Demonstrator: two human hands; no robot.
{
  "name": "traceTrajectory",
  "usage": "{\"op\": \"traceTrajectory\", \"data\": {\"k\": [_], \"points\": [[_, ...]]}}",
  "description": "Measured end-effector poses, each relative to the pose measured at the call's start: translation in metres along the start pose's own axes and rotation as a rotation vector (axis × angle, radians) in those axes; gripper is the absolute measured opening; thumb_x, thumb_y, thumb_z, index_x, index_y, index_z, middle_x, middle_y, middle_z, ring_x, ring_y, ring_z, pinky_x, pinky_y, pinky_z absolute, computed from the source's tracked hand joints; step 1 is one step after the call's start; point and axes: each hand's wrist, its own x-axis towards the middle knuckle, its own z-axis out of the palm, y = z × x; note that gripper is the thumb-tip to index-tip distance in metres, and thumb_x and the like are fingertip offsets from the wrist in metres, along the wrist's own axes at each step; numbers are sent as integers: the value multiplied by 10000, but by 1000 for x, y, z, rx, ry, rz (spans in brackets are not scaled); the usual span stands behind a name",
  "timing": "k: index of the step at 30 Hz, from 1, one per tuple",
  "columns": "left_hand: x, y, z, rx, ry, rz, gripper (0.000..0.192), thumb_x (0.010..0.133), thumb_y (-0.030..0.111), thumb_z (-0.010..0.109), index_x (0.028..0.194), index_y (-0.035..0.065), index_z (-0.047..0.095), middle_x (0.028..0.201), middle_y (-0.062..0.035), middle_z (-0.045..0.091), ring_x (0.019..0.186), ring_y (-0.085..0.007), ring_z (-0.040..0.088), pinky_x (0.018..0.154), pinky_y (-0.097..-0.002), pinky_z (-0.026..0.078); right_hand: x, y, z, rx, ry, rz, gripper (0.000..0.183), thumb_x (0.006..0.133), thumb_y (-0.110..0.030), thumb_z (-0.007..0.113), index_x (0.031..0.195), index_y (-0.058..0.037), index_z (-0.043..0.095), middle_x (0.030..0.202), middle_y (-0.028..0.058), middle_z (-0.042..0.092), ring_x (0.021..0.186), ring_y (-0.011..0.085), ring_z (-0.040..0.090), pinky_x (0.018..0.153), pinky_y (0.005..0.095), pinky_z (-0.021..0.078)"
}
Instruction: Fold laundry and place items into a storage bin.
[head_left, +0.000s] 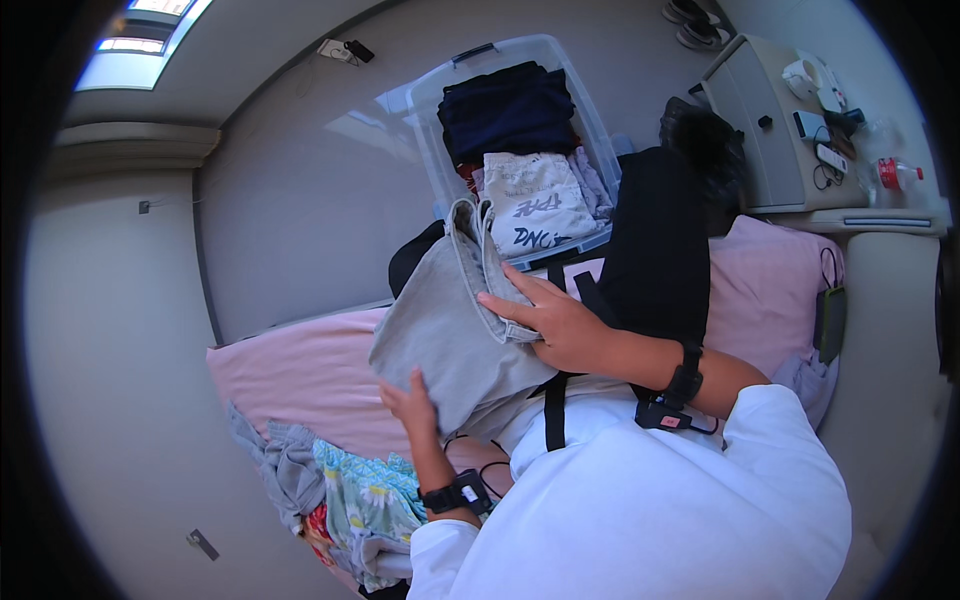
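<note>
A light grey denim garment (450, 322) lies partly folded across my lap, its waistband or hem edge facing up and to the right. My right hand (555, 311) is on that edge, fingers spread, with the thumb side partly hidden by cloth; whether it pinches the fabric is not plain. My left hand (410, 401) is at the lower left side of the garment, slightly blurred, fingers apart and no cloth seen between them. Just beyond the garment stands a clear plastic storage box (420, 124) holding folded dark clothes (506, 112) and a white printed garment (536, 199).
A pink sheet (300, 375) covers the bed, with a pile of patterned clothes (371, 495) at lower left. A bedside cabinet (739, 112) at the upper right bears a mug (801, 79) and a plastic bottle (896, 174). A black bag (701, 135) rests beside it.
</note>
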Motion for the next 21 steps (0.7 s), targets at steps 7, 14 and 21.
{"op": "traceTrajectory", "data": {"k": [7, 14, 21], "points": [[-65, 138, 12, 200, -224, 917, 970, 719, 471, 724, 1474, 24, 310, 1553, -306, 178, 1414, -522, 194, 1059, -694, 210, 2, 2, 2, 35, 10, -62, 770, 774, 34, 605, 1468, -260, 448, 1525, 305, 280, 1357, 443, 389, 1080, 416, 381], [-94, 151, -3, 197, -270, 1016, 975, 655, 331, 773, 1425, -72, 331, 1466, -401, 262, 1354, -556, 295, 1073, -616, 291, 8, 11, 5, 346, 189, 36, 749, 878, -13, 600, 1534, -70, 244, 1369, 302, 490, 1248, 428, 512, 1040, 385, 413], [-82, 104, 4, -36, -11, 800, 527, 775, 208, 711, 1191, -89, 582, 1157, -291, 627, 1058, -451, 612, 895, -453, 499, 15, 17, 11, 445, 131, 147, 671, 924, 28, 575, 1523, -62, 287, 1381, 207, 531, 1247, 261, 545, 1025, 315, 410]]}}
